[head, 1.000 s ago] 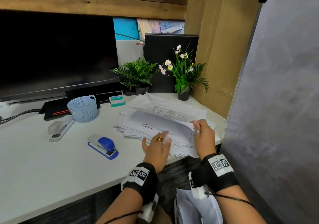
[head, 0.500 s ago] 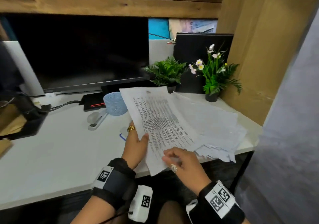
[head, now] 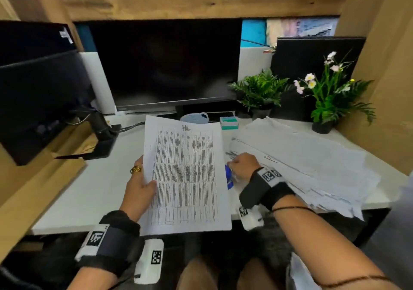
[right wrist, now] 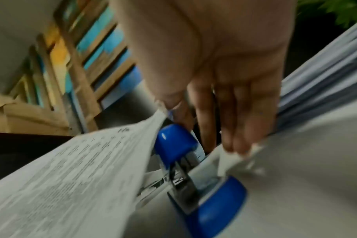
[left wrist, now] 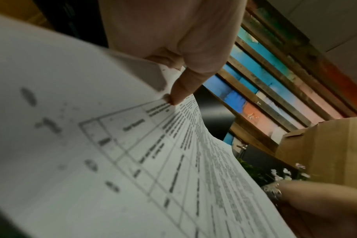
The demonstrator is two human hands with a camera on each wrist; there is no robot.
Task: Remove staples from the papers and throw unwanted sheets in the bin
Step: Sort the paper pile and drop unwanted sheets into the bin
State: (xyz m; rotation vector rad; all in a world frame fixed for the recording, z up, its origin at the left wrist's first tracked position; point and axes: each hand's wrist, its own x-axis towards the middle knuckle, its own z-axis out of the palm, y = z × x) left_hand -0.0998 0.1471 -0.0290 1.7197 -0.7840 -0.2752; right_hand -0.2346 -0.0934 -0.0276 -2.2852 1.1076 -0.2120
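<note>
My left hand (head: 146, 181) holds a printed set of sheets (head: 187, 173) upright over the desk's front edge, thumb on its left margin. The left wrist view shows the thumb (left wrist: 179, 91) pinching the sheets (left wrist: 132, 161). My right hand (head: 240, 163) reaches down at the blue stapler (head: 229, 176), which is mostly hidden behind the sheets. In the right wrist view its straight fingers (right wrist: 240, 128) lie along the far side of the blue stapler (right wrist: 175, 143), with the thumb on the near side; some fingertips touch a paper corner. A loose pile of papers (head: 308, 162) lies to the right.
A light blue basket (head: 194, 118) and a small staple box (head: 229, 123) sit behind the sheets. A dark monitor (head: 165, 66) fills the back. Two potted plants (head: 260, 93) (head: 330, 102) stand at the back right. Cardboard panels close both sides.
My left hand has carried the printed sheets away from the pile to the left. My right hand has let go of them and dropped onto the blue stapler. The view swung left.
</note>
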